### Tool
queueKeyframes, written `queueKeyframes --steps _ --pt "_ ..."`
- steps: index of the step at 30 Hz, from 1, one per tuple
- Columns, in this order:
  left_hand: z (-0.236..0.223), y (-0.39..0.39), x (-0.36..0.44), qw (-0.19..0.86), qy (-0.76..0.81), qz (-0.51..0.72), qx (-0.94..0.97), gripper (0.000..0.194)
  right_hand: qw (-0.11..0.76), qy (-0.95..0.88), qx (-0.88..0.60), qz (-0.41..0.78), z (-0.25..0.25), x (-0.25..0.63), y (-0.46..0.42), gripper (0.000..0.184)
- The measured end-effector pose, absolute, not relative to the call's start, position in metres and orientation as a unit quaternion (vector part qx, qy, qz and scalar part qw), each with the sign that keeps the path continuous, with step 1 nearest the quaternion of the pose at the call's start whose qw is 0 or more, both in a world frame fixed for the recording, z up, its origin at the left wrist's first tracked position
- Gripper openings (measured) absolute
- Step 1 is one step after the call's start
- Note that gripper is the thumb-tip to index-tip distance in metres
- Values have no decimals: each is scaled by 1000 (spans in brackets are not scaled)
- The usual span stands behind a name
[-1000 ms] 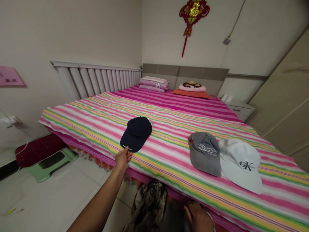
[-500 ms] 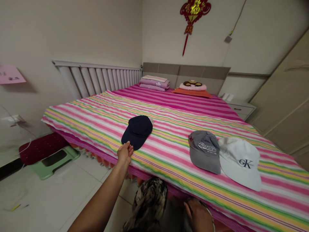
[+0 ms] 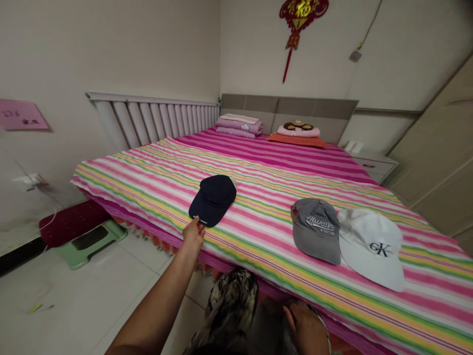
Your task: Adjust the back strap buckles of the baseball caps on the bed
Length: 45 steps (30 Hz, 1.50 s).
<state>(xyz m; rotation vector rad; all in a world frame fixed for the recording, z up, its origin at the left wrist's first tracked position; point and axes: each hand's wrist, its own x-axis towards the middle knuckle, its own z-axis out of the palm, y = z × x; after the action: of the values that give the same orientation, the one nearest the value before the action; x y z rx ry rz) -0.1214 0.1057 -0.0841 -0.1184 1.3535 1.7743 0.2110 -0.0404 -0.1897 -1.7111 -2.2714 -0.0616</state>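
A navy cap (image 3: 214,198) lies on the striped bedspread (image 3: 258,177) near the bed's front edge, brim toward me. My left hand (image 3: 193,233) reaches out to it, fingers pinched together on the brim's tip. To the right lie a grey cap (image 3: 317,229) with white lettering and a white cap (image 3: 371,246) with a dark logo, touching each other. My right hand (image 3: 306,327) is low at the frame's bottom, below the bed's edge, fingers curled beside a mottled brown-and-cream fabric thing (image 3: 231,305); what it grips is hidden.
Folded purple bedding (image 3: 240,125) and a pink pillow stack (image 3: 298,134) sit by the headboard. A white radiator (image 3: 155,118) lines the left wall. A green stool (image 3: 92,241) with a dark red cushion stands on the tiled floor. A nightstand (image 3: 375,165) and wardrobe are at the right.
My left hand has stayed at the navy cap's brim and its fingers have closed on the tip. The view has drifted slightly; the grey and white caps have not moved.
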Motion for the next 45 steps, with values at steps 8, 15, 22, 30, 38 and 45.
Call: queueKeyframes --steps 8,15,22,30,38,45 --pt "-54 116 -118 484 446 753 3 15 157 -784 -601 -10 -192 211 -42 32" --pt "-28 96 -85 594 258 743 168 24 295 -680 -615 269 -170 204 -25 39" --pt "-83 21 -20 753 216 578 230 37 501 -465 -351 640 -68 187 20 59" --pt "-129 -13 -16 860 138 430 238 38 599 -229 -328 694 -42 179 24 38" --pt "-121 29 -24 900 52 399 167 44 494 -243 -303 778 -32 186 6 48" --pt "-79 45 -16 888 5 414 201 28 499 -304 -336 738 -44 212 -1 39"
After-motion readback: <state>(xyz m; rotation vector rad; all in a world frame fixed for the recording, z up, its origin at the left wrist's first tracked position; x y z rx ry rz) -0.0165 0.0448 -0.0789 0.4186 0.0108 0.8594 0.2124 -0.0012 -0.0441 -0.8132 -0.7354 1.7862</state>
